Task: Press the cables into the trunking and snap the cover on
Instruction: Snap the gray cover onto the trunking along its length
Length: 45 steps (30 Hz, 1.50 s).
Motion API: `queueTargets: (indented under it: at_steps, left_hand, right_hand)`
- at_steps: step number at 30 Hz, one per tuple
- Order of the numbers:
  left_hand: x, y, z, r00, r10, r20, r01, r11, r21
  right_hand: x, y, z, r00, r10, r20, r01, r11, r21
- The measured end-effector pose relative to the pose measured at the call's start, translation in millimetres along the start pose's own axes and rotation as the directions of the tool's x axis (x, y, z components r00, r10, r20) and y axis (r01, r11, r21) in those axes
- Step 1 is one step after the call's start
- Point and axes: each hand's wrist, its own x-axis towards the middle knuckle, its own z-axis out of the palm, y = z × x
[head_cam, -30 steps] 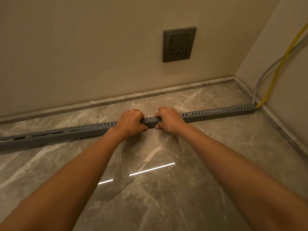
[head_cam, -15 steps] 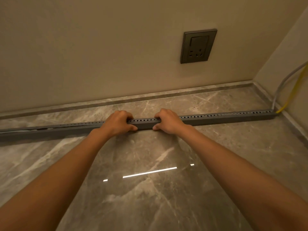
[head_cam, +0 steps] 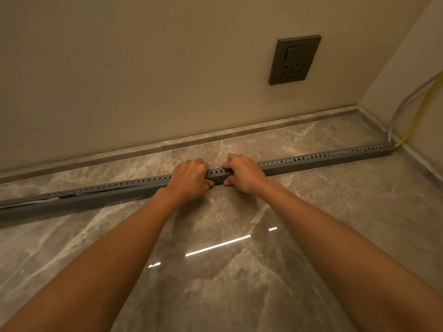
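A long grey trunking (head_cam: 323,161) with a row of holes along its top lies on the marble floor, running from the left edge to the right corner. My left hand (head_cam: 190,179) and my right hand (head_cam: 243,172) clamp over it side by side near its middle, fingers over the top and thumbs at the front. Right of my hands the cover sits flush. At the far left the cover (head_cam: 48,200) stands slightly lifted, with a pale cable showing in the gap. A grey cable (head_cam: 402,104) and a yellow cable (head_cam: 418,113) leave the trunking's right end and climb the side wall.
A dark wall socket (head_cam: 294,59) sits on the back wall above the trunking. A stone skirting strip (head_cam: 215,137) runs along the wall foot. The side wall closes off the right. Glossy marble floor (head_cam: 215,271) spreads out in front of me.
The view has shifted left, so socket and corner sit further right in frame. My hands have slid leftward along the trunking and now sit close together again, still gripping it.
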Motion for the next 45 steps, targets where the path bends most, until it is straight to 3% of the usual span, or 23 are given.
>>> queueTargets:
  at_steps: [8,15,24,30,35,45]
  left_hand:
    - [-11.4,-31.7,-3.0,1.0,-0.017,0.019,0.021,0.977,-0.212]
    - [-30.2,-76.6,-6.0,0.995,-0.059,0.075,0.071,0.982,-0.177]
    - [-31.0,-70.8,3.4,0.998,-0.023,-0.05,0.021,0.999,-0.043]
    - [-30.2,-72.5,1.1,0.997,-0.034,-0.067,0.025,0.991,-0.128]
    - [-38.3,-89.0,-4.9,0.999,-0.032,-0.006,0.029,0.958,-0.285]
    - [-65.1,-154.4,-13.2,0.99,-0.064,0.124,0.094,0.965,-0.247]
  right_hand:
    - [-3.2,-18.8,-2.1,0.998,0.066,-0.021,-0.069,0.987,-0.149]
    - [12.9,-68.4,14.1,0.998,0.056,0.041,-0.057,0.998,0.034]
    - [17.1,-76.8,21.7,0.997,0.079,-0.017,-0.079,0.997,-0.014]
    - [19.4,-76.8,18.7,0.994,0.105,-0.003,-0.105,0.994,-0.007]
    - [18.5,-84.4,16.4,0.991,0.13,0.032,-0.13,0.992,-0.006]
    - [32.9,-147.9,39.6,0.997,0.033,0.073,-0.041,0.993,0.109]
